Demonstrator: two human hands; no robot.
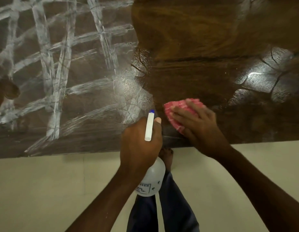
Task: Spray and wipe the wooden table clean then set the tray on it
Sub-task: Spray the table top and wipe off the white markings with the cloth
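The wooden table (187,52) fills the upper part of the view. Its left half is crossed by white chalky streaks (50,67); its right half is dark, wet and glossy. My left hand (140,143) grips a clear spray bottle (150,181) by the neck, its white head with a blue nozzle (149,126) pointing at the table near the front edge. My right hand (197,123) lies flat on a red and white checked cloth (182,111), pressing it on the wet wood right of the nozzle. No tray is in view.
The table's front edge (61,153) runs across the middle of the view. Below it lies pale tiled floor (45,190). My bare foot (167,158) and blue trouser leg (170,206) stand just under the edge, between my arms.
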